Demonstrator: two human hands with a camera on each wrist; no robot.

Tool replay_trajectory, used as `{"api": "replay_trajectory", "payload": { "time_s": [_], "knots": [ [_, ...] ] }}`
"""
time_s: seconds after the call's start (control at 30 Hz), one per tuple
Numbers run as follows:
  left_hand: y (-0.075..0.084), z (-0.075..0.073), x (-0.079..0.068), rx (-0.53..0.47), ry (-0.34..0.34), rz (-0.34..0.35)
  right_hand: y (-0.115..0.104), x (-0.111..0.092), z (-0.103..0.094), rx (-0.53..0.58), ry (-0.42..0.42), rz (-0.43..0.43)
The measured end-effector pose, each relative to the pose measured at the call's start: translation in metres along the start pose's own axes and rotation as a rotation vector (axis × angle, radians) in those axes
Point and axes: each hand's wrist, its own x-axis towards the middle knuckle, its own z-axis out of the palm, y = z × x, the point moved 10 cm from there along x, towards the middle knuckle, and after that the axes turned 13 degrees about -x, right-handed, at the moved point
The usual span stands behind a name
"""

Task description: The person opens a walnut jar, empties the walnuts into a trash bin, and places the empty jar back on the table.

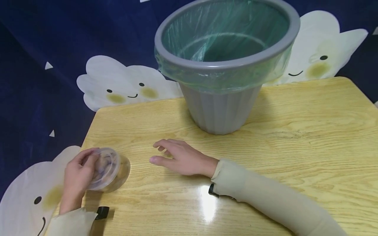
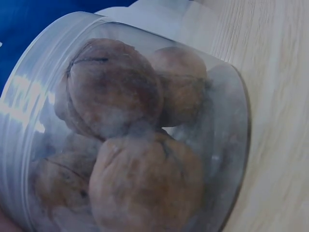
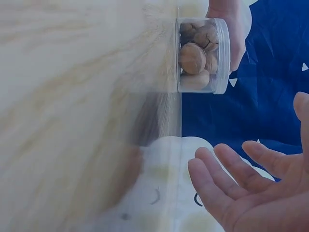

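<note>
Left hand (image 1: pixel 77 175) round jar (image 1: pixel 110 168), table-edge (image 1: pixel 88 131)

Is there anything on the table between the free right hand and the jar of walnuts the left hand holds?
Nothing visible. Only bare table lies between the right hand and the jar in the left hand. The bin stands farther back.

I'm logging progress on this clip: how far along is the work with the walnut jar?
Early. Done: the bin is lined with a green bag and looks empty. In hand: the left hand grips the jar at the table corner; the walnuts sit inside it. The right hand is open and touches nothing on the jar. Left: nothing has come out of the jar yet.
</note>
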Motion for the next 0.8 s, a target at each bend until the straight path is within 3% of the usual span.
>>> {"api": "replay_trajectory", "payload": {
  "time_s": [0.8],
  "knots": [
    [0.032, 0.04, -0.004, -0.087, -0.093, 0.072, -0.015, 0.02, 0.02, -0.072, -0.027, -0.004]
  ]
}}
